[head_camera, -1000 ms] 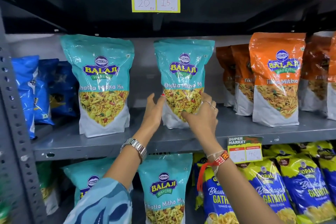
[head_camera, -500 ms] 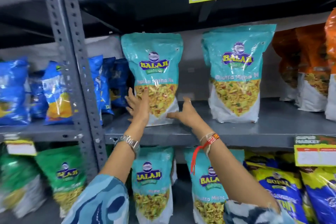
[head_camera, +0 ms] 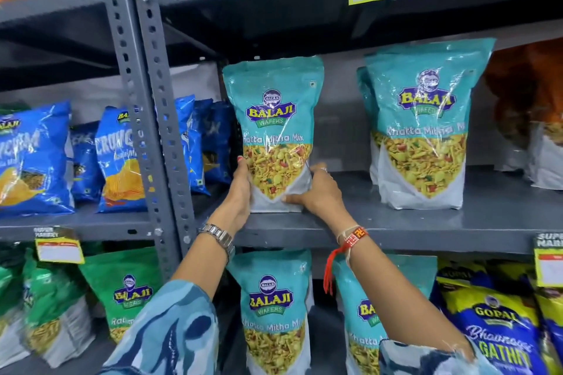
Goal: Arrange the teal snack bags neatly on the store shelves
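Observation:
A teal Balaji snack bag (head_camera: pixel 274 119) stands upright at the left end of the grey middle shelf (head_camera: pixel 426 231). My left hand (head_camera: pixel 240 195) grips its lower left edge and my right hand (head_camera: pixel 316 195) grips its lower right corner. Further right on the same shelf stands a second teal bag (head_camera: pixel 423 125), with another teal bag partly hidden behind it. Two more teal bags, one (head_camera: pixel 274 307) below my left hand and one (head_camera: pixel 365 313) behind my right forearm, stand on the shelf underneath.
A perforated grey upright post (head_camera: pixel 143 119) stands just left of the held bag. Blue chip bags (head_camera: pixel 118 158) fill the shelf beyond it. Orange bags (head_camera: pixel 530 106) stand at far right. Green bags (head_camera: pixel 128 292) and blue-yellow Gopal bags (head_camera: pixel 499 323) sit on the lower shelf.
Both hands left the right-hand teal bag, moved left and closed on the lower sides of the left teal bag. The view has swung left and come closer.

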The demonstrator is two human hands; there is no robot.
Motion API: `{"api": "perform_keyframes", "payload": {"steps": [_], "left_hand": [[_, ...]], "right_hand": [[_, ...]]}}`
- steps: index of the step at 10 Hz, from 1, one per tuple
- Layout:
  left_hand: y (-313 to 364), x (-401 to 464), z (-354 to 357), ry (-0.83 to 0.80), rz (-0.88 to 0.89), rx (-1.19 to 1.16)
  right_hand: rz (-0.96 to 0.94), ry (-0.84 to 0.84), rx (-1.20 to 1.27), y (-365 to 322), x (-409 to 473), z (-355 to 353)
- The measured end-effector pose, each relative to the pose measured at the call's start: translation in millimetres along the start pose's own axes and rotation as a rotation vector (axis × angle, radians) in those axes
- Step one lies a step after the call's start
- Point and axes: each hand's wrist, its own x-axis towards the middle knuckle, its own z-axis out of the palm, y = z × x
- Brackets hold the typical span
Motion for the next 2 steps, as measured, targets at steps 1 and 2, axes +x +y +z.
{"api": "perform_keyframes", "payload": {"steps": [1, 2], "left_hand": [[-0.8, 4.0, -1.3, 0.082, 0.004, -0.03], [4.0, 3.6, 8.8, 0.249, 0.081, 0.184]], "right_hand": [[-0.021, -0.038, -0.031, -3.8, -8.3, -6.4], [-0.078, 0.084, -0.031, -6.0, -19.7, -24.1]]}}
